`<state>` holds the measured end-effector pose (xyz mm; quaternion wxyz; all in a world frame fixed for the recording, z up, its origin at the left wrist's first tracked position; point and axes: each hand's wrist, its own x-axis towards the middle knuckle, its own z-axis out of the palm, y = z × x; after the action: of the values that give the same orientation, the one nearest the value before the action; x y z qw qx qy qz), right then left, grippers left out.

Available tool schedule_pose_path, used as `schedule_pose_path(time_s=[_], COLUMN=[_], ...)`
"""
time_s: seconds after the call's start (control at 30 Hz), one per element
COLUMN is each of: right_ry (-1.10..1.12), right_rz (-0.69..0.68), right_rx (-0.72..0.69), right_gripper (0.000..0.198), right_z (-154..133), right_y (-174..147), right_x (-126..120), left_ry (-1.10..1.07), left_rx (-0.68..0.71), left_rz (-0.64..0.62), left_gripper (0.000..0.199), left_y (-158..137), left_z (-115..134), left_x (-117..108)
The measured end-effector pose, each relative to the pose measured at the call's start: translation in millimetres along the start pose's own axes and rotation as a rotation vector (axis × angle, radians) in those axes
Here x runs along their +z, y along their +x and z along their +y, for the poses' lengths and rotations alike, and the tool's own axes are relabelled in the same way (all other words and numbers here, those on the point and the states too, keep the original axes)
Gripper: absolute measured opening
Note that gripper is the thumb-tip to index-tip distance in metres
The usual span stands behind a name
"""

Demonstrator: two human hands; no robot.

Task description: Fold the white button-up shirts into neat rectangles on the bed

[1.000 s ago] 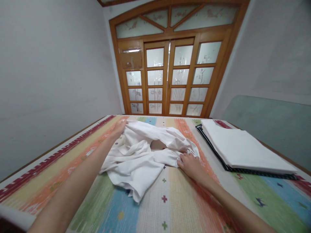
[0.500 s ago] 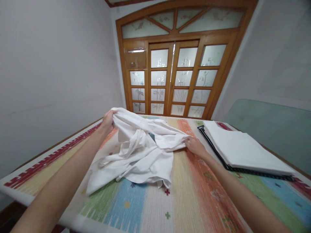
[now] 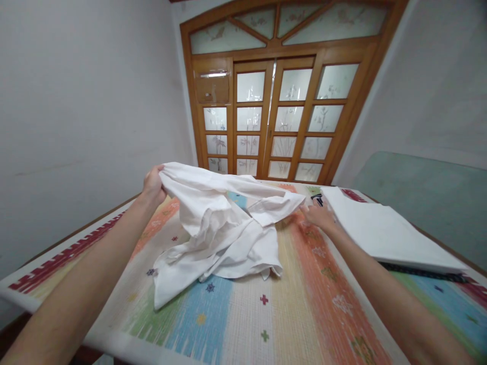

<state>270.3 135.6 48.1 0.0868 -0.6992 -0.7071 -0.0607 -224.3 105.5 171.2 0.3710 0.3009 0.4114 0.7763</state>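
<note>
A crumpled white cloth garment (image 3: 228, 243), perhaps a shirt, is stretched between my two hands above the patterned table cover. My left hand (image 3: 154, 183) is closed on its upper left corner and holds it raised. At the other end, my right hand (image 3: 317, 213) pinches the right tip of the fabric. The lower part lies bunched and twisted on the cover, and a gap in the folds shows blue beneath. Its exact kind is hidden by the folds.
The table cover (image 3: 251, 324) has coloured stripes and small motifs. A folded white cloth stack (image 3: 380, 233) lies on the right over a dark striped item (image 3: 426, 274). Behind the table stand wooden glass-paned doors (image 3: 270, 116); a pale green panel (image 3: 422, 197) leans at the right wall.
My hands have moved farther apart, the left one outward to the left and the right one slightly right. The upper edge of the white garment is stretched wider.
</note>
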Motion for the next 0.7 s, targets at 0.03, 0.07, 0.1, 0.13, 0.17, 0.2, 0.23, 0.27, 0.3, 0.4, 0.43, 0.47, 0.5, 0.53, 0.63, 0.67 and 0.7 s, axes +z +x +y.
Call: schedule_pose_path(time_s=[0.03, 0.07, 0.1, 0.13, 0.17, 0.2, 0.23, 0.27, 0.3, 0.4, 0.43, 0.47, 0.5, 0.53, 0.63, 0.67, 0.7], right_ry=[0.012, 0.032, 0.064, 0.116, 0.177, 0.230, 0.286, 0.345, 0.397, 0.451, 0.425, 0.386, 0.342, 0.294, 0.193, 0.173, 0.154], right_rz=[-0.017, -0.036, -0.050, -0.054, -0.050, -0.046, -0.047, -0.019, 0.003, 0.020, 0.004, -0.021, -0.039, -0.051, -0.083, -0.090, -0.093], right_rx=[0.017, 0.016, -0.004, -0.045, -0.104, -0.171, -0.244, -0.312, -0.417, -0.753, -0.854, -0.928, -0.975, -0.996, -0.947, -0.921, -0.898], right_gripper=[0.038, 0.038, 0.037, 0.034, 0.031, 0.027, 0.025, 0.024, 0.024, 0.032, 0.040, 0.048, 0.050, 0.044, 0.025, 0.028, 0.031], right_z=[-2, -6, -13, -22, -33, -46, -59, -73, -87, -124, -133, -141, -147, -152, -155, -154, -151], right_y=[3, 4, 3, -1, -8, -17, -28, -42, -57, -104, -119, -132, -142, -151, -162, -161, -159], right_x=[-1, -2, -2, -2, -2, -1, -1, -1, -2, -6, -8, -9, -9, -8, -2, 1, 4], left_ry=[-0.021, -0.035, -0.030, -0.014, 0.009, 0.034, 0.058, 0.077, 0.094, 0.176, 0.219, 0.265, 0.309, 0.350, 0.424, 0.435, 0.439], left_rx=[-0.024, -0.038, -0.033, -0.020, -0.005, 0.008, 0.015, 0.018, 0.018, 0.014, 0.010, 0.004, 0.000, 0.001, 0.038, 0.059, 0.079], left_rz=[0.007, 0.004, -0.010, -0.029, -0.051, -0.076, -0.102, -0.127, -0.145, -0.193, -0.213, -0.234, -0.257, -0.281, -0.347, -0.353, -0.344], left_gripper=[0.010, 0.010, 0.009, 0.006, 0.001, 0.007, 0.016, 0.025, 0.035, 0.054, 0.055, 0.055, 0.054, 0.053, 0.050, 0.047, 0.043], left_y=[-1, -3, -6, -9, -13, -17, -21, -25, -29, -39, -41, -42, -43, -44, -42, -41, -39], left_z=[-1, -3, -5, -8, -10, -13, -15, -17, -20, -27, -29, -32, -34, -36, -41, -42, -43], left_x=[1, 2, 4, 6, 8, 11, 13, 16, 19, 25, 25, 25, 24, 22, 15, 12, 10])
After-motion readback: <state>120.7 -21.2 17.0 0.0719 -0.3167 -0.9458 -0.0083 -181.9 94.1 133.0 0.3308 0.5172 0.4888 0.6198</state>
